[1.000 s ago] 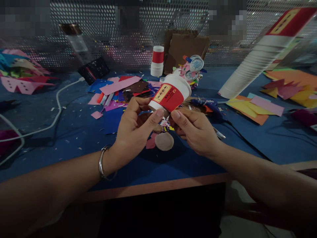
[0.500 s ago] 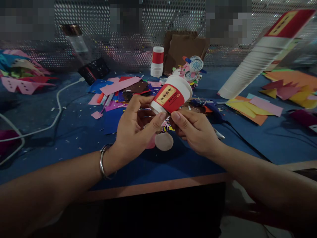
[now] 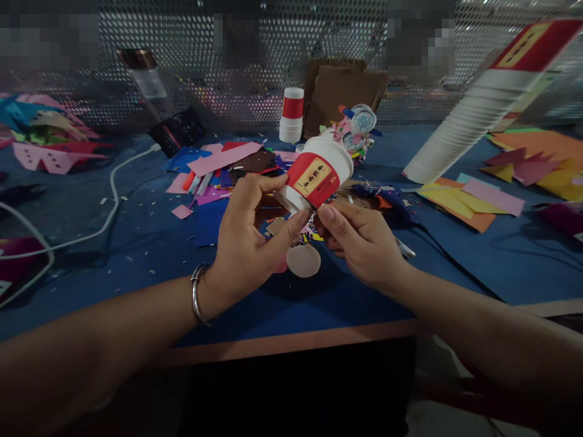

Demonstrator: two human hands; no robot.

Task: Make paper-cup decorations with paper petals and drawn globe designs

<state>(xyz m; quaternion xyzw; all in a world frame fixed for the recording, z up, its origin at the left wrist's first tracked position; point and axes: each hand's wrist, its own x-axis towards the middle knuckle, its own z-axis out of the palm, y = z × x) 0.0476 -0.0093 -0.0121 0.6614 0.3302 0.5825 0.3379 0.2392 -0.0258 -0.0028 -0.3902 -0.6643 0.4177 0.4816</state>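
A red and white paper cup (image 3: 314, 173) is held tilted above the table, its wide rim toward the upper right and its base toward the lower left. My left hand (image 3: 248, 233) is closed on the cup near its base, fingers behind and above, thumb below. The fingertips of my right hand (image 3: 359, 240) are pinched together at the cup's lower side, touching it. Whether they also hold something small is hidden. Below the hands, a round grey-beige disc (image 3: 303, 261) lies on the table among paper scraps.
A tall leaning stack of paper cups (image 3: 473, 115) stands right, and a shorter cup stack (image 3: 291, 115) at the back. Coloured paper sheets (image 3: 469, 197), a decorated paper craft (image 3: 355, 130), cardboard (image 3: 344, 97), a blue glue gun (image 3: 392, 203) with black cord and a white cable (image 3: 112, 206) lie around.
The cup has turned slightly in my hands, its printed label shifting a little. Both hands keep their hold, and the view has moved slightly.
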